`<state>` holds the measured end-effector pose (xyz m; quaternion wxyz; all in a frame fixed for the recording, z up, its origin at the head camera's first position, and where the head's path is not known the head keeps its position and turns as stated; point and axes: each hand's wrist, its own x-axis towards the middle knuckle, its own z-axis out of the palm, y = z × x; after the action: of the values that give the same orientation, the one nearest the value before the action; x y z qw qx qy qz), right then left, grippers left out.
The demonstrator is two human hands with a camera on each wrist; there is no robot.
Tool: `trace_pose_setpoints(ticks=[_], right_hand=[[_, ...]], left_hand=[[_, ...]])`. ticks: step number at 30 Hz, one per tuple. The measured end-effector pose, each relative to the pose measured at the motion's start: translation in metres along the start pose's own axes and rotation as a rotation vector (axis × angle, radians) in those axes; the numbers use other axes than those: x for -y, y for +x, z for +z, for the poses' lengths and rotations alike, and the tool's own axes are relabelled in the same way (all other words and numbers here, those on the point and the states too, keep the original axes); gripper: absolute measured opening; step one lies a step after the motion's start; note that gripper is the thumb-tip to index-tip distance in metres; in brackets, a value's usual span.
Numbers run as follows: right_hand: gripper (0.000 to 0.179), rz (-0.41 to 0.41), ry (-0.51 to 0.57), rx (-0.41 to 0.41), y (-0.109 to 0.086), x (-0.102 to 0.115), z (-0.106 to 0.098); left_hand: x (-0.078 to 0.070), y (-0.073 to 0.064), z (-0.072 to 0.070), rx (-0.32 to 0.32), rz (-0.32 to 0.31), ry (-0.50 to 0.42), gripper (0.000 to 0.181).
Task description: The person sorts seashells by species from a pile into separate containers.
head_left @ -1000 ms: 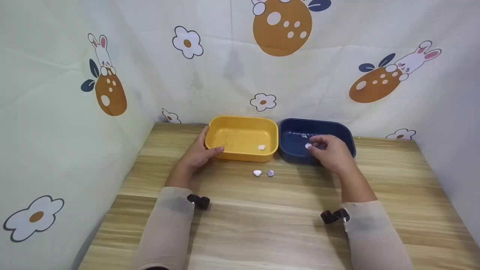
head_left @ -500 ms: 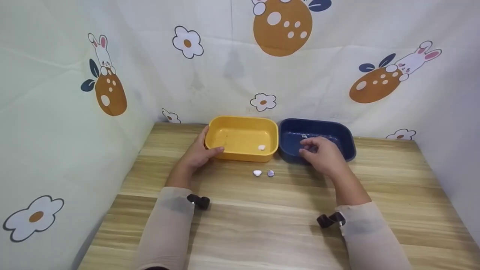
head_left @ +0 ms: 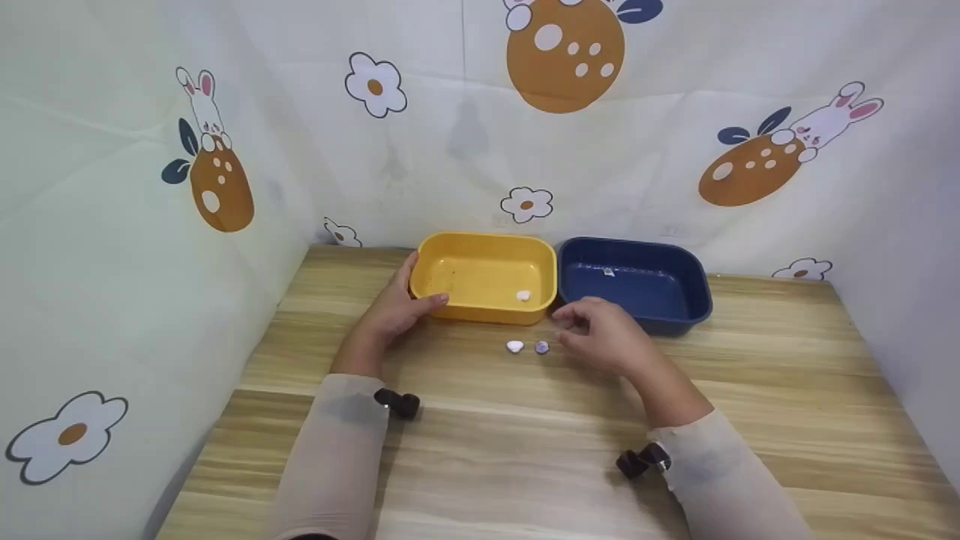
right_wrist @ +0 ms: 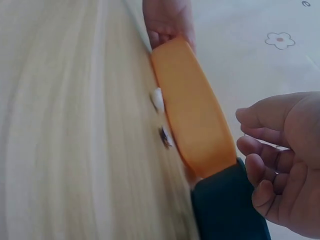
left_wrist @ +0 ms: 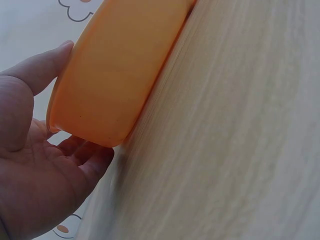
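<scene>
In the head view, my left hand (head_left: 394, 306) grips the left end of a yellow plastic bin (head_left: 480, 313), thumb on the front rim and fingers at the side. My right hand (head_left: 607, 336) hovers with loosely curled fingers before the dark blue bin (head_left: 679, 322); the right wrist view shows nothing held in it. Just left of its fingertips, a small purplish shell-like piece (head_left: 541, 347) lies on the table beside a white shell-like piece (head_left: 514, 346). Another white piece (head_left: 523, 295) sits inside the yellow bin, and a small pale piece (head_left: 608, 271) is in the blue bin.
The two bins stand side by side at the back of the wood-grain table (head_left: 495, 465). Behind them and along both sides hangs a printed cloth (head_left: 442, 150) with rabbits and flowers.
My right hand has come out of the blue bin, moving left and toward me. The white piece seen earlier between its fingers is no longer there. My left hand stays on the yellow bin.
</scene>
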<state>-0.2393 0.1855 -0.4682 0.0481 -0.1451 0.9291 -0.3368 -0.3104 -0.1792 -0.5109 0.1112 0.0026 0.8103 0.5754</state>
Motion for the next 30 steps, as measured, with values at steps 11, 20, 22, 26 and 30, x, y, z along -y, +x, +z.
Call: trace_pose_setpoints(ticks=[11,20,22,26,30], right_hand=[[0.021,-0.01,0.107,0.083,0.007,-0.013,0.031],[0.028,-0.063,0.09,0.074,0.011,-0.026,0.045],[0.032,-0.078,0.079,0.078,0.011,-0.027,0.047],[0.024,-0.104,0.038,0.079,0.011,-0.027,0.05],[0.013,-0.08,0.012,0.091,0.009,-0.025,0.05]], left_hand=[[0.002,0.0,0.001,-0.001,0.001,0.025,0.114],[0.0,0.001,0.001,-0.006,-0.019,0.023,0.115],[0.0,0.001,0.002,-0.006,-0.018,0.02,0.115],[0.001,0.001,0.001,-0.004,-0.013,0.005,0.115],[0.002,0.002,0.001,0.003,0.004,-0.017,0.116]])
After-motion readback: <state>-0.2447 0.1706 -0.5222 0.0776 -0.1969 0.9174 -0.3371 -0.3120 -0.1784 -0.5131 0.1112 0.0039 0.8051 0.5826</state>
